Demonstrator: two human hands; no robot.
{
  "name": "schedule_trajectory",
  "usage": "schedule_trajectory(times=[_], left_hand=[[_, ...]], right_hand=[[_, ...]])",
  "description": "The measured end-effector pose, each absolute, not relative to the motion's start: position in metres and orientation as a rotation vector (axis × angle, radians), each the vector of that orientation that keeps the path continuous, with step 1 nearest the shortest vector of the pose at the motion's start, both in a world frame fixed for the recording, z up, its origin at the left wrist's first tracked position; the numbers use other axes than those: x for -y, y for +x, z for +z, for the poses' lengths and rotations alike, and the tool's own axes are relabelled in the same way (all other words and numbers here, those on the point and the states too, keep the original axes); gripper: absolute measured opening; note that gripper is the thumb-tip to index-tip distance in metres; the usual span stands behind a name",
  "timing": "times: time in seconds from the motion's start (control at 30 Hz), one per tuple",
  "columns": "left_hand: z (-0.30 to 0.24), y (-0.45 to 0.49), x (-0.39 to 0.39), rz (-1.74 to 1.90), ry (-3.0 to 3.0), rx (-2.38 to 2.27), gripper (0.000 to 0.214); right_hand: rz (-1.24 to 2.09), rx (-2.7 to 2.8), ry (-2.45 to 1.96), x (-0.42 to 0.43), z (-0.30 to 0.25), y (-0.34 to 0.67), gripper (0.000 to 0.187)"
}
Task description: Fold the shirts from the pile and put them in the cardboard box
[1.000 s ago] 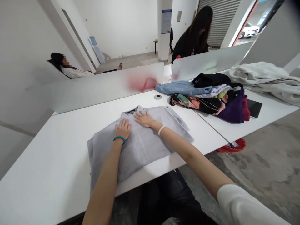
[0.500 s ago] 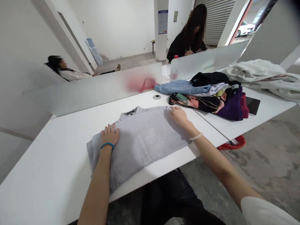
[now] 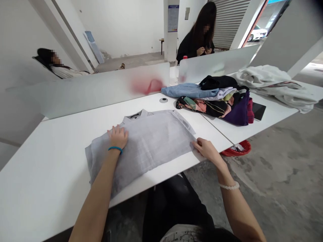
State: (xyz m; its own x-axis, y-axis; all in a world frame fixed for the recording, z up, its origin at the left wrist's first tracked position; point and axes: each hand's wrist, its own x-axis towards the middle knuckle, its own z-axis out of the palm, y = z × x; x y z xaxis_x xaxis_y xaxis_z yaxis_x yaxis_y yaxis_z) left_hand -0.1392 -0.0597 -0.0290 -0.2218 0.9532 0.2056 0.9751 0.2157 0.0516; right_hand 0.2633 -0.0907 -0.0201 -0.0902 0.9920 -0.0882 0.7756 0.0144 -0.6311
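Note:
A light grey collared shirt [image 3: 153,137] lies spread and partly folded on the white table [image 3: 60,144], its collar toward the far side. My left hand [image 3: 118,137], with a blue band at the wrist, rests flat on the shirt's left part, fingers spread. At the shirt's near right corner, my right hand [image 3: 205,148] pinches the fabric edge between thumb and fingers. A white beaded bracelet circles that wrist. Along the right side, a narrow strip of the shirt shows beside the upper layer.
To the right lies a heap of folded clothes [image 3: 214,97], with a dark flat object [image 3: 258,110] beside it and a pale grey cloth [image 3: 275,84] beyond. A frosted divider [image 3: 106,87] runs along the back. Below the edge sits a red basket [image 3: 237,149]. Two people are behind the divider.
My right hand has moved from the shirt's far right corner to its near right corner and now grips the edge there. My left hand stays on the shirt. The view has shifted slightly.

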Motion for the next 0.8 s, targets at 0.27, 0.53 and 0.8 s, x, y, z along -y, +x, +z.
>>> schedule_trajectory(times=[0.27, 0.53, 0.8], left_hand=[[0.006, -0.001, -0.018, -0.215, -2.521, 1.918, 0.042], [0.004, 0.074, -0.102, -0.088, -2.586, 1.954, 0.037], [-0.010, 0.090, -0.135, -0.081, -2.604, 2.051, 0.038]], right_hand=[[1.163, 1.322, -1.422, 0.107, -0.050, 0.248, 0.037], [1.146, 1.214, -1.312, 0.115, -0.057, 0.243, 0.039], [0.986, 1.430, -1.316, 0.121, -0.056, 0.243, 0.036]])
